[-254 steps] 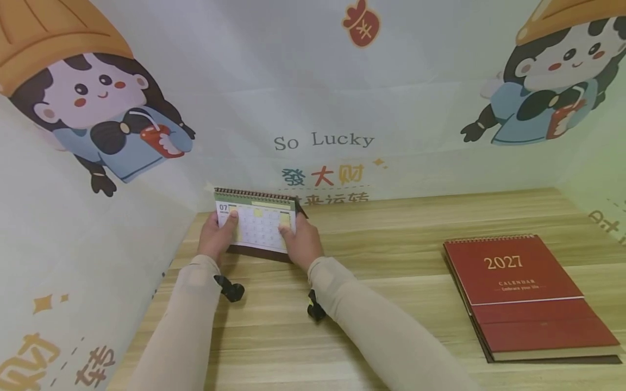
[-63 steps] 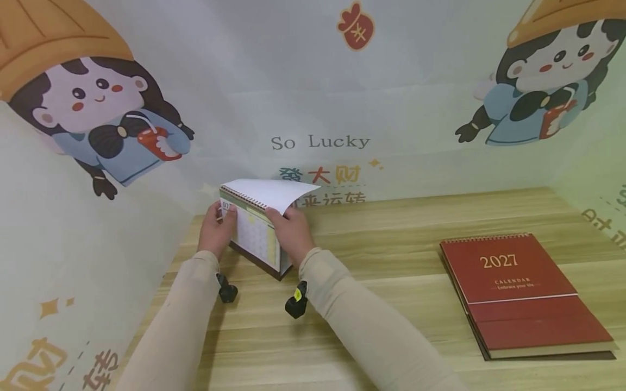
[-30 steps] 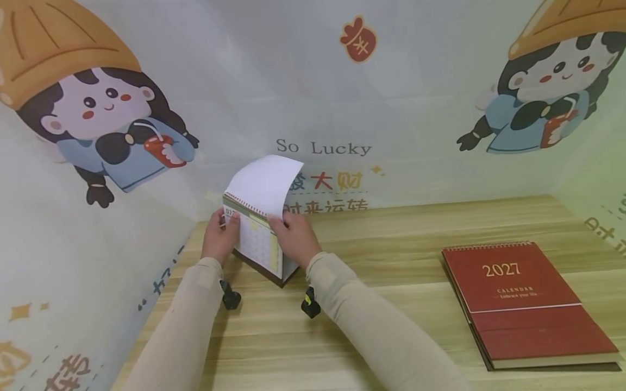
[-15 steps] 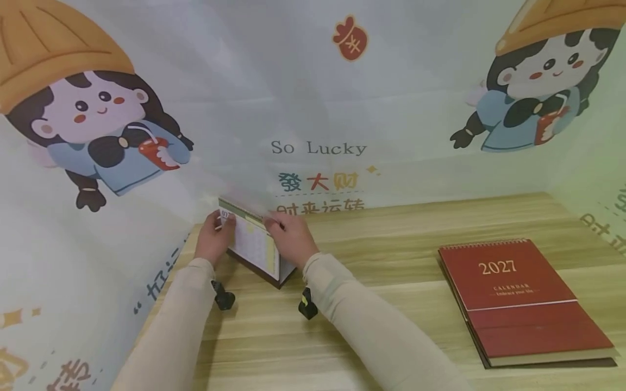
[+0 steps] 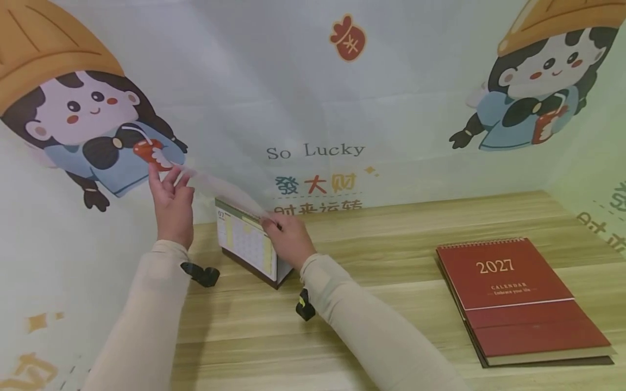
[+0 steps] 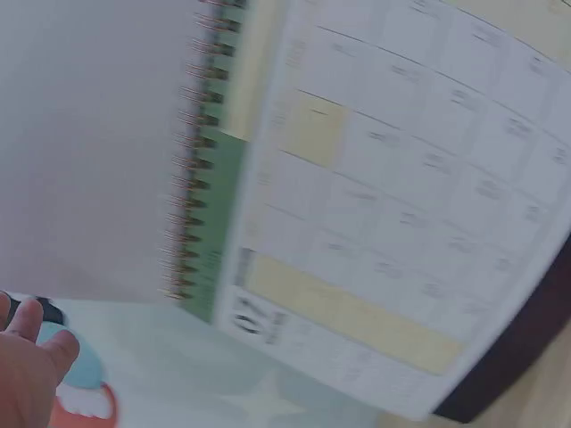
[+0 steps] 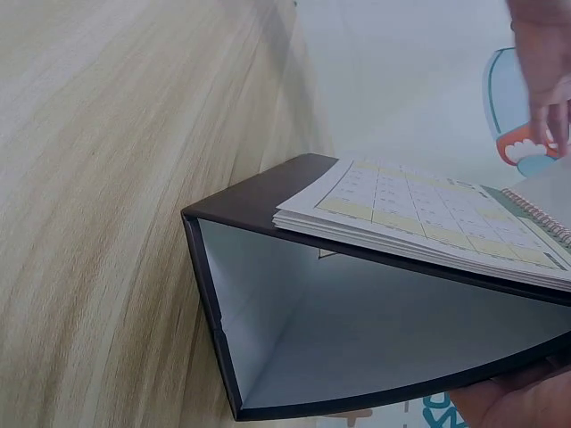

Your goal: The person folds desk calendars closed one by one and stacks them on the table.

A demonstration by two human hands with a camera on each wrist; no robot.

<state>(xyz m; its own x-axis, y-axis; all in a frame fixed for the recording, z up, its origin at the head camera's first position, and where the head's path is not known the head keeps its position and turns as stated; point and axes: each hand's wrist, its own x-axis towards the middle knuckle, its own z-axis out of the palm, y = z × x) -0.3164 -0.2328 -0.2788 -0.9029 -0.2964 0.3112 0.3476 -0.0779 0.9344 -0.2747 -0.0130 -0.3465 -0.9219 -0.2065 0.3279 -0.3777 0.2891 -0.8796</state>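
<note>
A small spiral-bound desk calendar (image 5: pixel 244 239) stands tent-like on the table, turned at an angle, its 07 page facing me. My right hand (image 5: pixel 293 237) grips its upper right edge. In the right wrist view, that hand (image 7: pixel 522 399) lies behind the dark stand (image 7: pixel 259 198), whose hollow side is visible. A blurred white page (image 5: pixel 230 190) arcs up from the binding towards my left hand (image 5: pixel 174 212). That hand is raised left of the calendar with its fingers extended. The left wrist view has its fingertips (image 6: pixel 28 316) beside the white page (image 6: pixel 89 160); contact is unclear.
A larger red 2027 calendar (image 5: pixel 518 293) lies flat on the right side of the wood-grain table (image 5: pixel 381 244). Printed cloth walls (image 5: pixel 415 98) with cartoon figures close in the back and both sides.
My left hand has left the calendar's left edge and moved up and left. The white page, upright a second ago, now leans left. Earlier the calendar faced me more squarely.
</note>
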